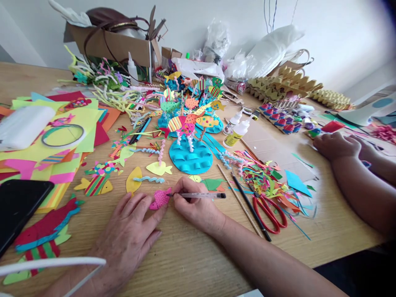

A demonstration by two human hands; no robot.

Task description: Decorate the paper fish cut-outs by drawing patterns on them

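Observation:
A small pink paper fish (pixel 160 199) with dark scale marks lies on the table between my hands. My left hand (pixel 134 227) rests flat with its fingers apart, the fingertips touching the fish's near left edge. In my right hand (pixel 194 206) a clear-barrelled pen (pixel 207 195) is pinched, its tip at the fish's tail. Just beyond lie a yellow-orange paper fish (pixel 131 180) with a blue pipe cleaner on it, a pale yellow fish (pixel 157 168) and a green fish (pixel 213 184). A wavy blue paper disc (pixel 192 159) stands behind, with paper fish on curled stems above it.
Red-handled scissors (pixel 270 214), a black pencil (pixel 250 206) and a wooden stick (pixel 238 198) lie right of my hand, near paper scraps. Glue bottles (pixel 236 134) stand behind. Coloured paper, a tape roll (pixel 63 135) and a phone (pixel 21 206) are left. Another person's hands (pixel 340 148) rest at right.

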